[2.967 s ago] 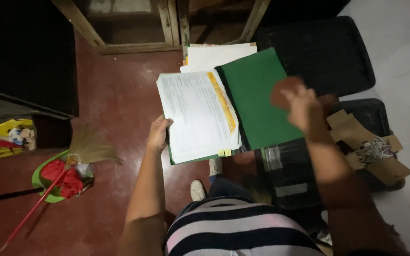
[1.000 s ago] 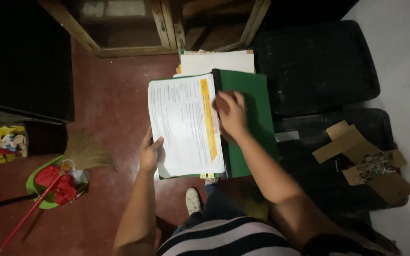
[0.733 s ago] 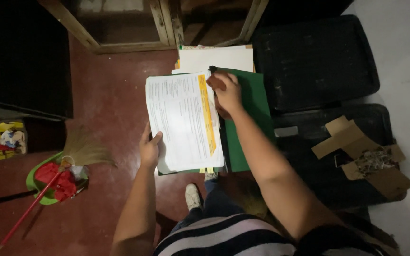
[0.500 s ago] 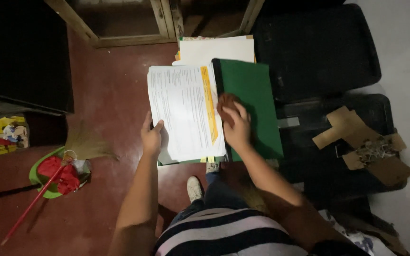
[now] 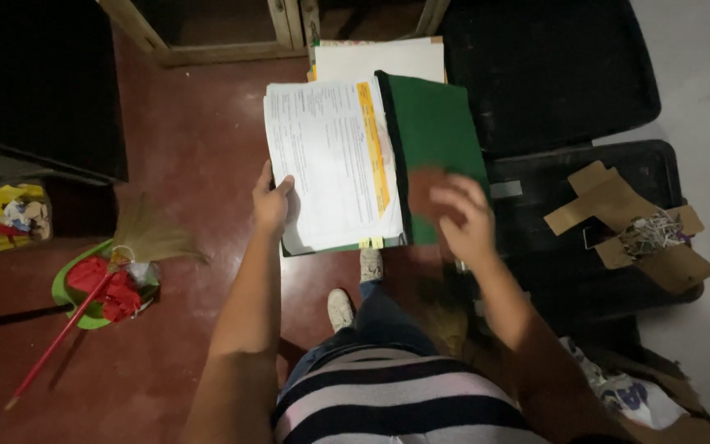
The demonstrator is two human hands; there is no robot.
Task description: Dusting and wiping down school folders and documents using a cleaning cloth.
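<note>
Here, left hand (image 5: 271, 201) gripping papers (image 5: 332, 160), right hand (image 5: 460, 218) blurred

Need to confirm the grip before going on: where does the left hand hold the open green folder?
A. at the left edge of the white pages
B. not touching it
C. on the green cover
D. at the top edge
A: the left hand grips the left edge of the white pages in the green folder.

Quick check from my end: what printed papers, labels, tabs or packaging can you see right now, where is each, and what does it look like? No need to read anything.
Printed sheet: top of the stack, left hand holding its edge; white, orange strip on the right.
Tabs: stack's bottom edge; small, yellow.
Green folder: right of the stack; right hand blurred over it.
Yellow package: far left floor; boxy, crumpled.
Cardboard pieces: right, on black bin; brown, flat.
</note>
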